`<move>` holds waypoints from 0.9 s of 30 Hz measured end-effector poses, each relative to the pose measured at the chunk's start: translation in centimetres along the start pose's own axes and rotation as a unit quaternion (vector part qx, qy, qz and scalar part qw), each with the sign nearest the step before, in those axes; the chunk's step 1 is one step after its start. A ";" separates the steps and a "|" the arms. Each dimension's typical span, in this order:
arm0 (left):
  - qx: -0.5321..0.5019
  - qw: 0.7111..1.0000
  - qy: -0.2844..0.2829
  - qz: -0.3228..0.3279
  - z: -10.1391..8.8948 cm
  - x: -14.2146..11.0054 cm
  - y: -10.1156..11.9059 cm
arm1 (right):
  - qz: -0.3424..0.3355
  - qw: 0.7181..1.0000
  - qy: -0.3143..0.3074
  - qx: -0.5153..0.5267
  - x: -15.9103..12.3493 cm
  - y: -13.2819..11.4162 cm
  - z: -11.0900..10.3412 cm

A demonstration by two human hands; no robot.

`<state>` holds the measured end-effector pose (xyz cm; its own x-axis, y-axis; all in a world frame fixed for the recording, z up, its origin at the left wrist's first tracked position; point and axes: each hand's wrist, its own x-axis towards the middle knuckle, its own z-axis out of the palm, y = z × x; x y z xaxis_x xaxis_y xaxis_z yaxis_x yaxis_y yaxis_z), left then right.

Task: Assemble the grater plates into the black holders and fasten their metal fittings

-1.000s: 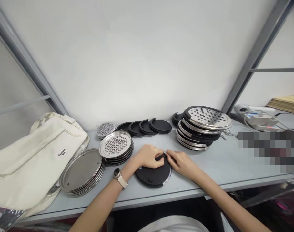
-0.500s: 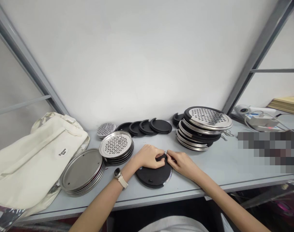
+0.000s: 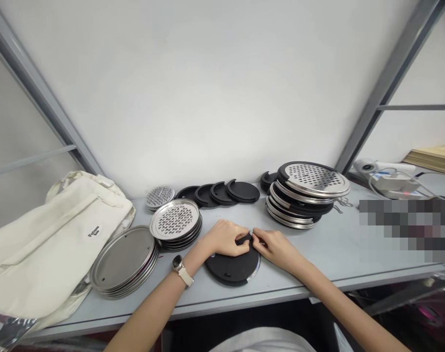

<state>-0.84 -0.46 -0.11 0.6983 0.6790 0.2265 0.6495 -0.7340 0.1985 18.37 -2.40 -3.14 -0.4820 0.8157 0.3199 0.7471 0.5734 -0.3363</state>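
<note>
A flat black round plate [image 3: 232, 268] lies near the table's front edge, with a shiny metal edge along its right side and a small dark slot near the front. My left hand [image 3: 227, 238] presses on its far part, fingers curled and closed over the rim. At the far right of that rim my right hand [image 3: 268, 243] pinches a small shiny metal piece [image 3: 250, 233], mostly hidden by the fingertips. The fingertips of both hands almost meet there.
Left of the hands stand stacked grater discs [image 3: 176, 219], plain metal discs [image 3: 121, 259] and a cream bag [image 3: 61, 239]. Black round covers [image 3: 243, 191] line the wall. At the right rises a tall stack of black-rimmed graters [image 3: 313, 179], with metal hooks [image 3: 344, 202] beside it.
</note>
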 end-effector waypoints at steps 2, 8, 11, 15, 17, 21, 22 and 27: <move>0.001 1.000 0.005 0.000 0.0 0.0 0.0 | 0.000 1.000 0.002 -0.001 -0.1 0.0 0.0; 0.006 1.000 0.004 -0.006 0.0 0.0 -0.2 | 0.008 1.000 0.002 -0.001 -0.2 0.0 0.1; 0.011 1.000 0.001 -0.006 0.0 0.0 -0.2 | 0.003 1.000 0.000 -0.001 -0.2 0.0 0.2; 0.027 1.000 -0.007 -0.005 -0.2 0.0 0.0 | -0.008 1.000 -0.004 -0.005 -0.2 0.1 0.2; 0.035 0.999 -0.008 -0.001 -0.3 0.0 0.1 | -0.010 1.000 -0.002 -0.010 -0.2 0.2 0.3; 0.042 0.999 -0.010 0.006 -0.5 0.0 0.2 | -0.002 1.000 0.004 -0.022 0.0 0.3 0.6; 0.043 0.999 -0.009 0.008 -0.5 0.0 0.2 | 0.002 1.000 0.004 -0.025 0.0 0.3 0.7; 0.044 0.999 -0.006 0.010 -0.3 0.0 0.1 | 0.009 0.999 0.004 -0.030 0.2 0.3 0.8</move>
<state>-0.83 -0.54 0.25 0.7153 0.6642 0.2175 0.6583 -0.7448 0.1094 18.07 -1.98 -3.90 -0.4645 0.8256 0.3204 0.7822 0.5521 -0.2887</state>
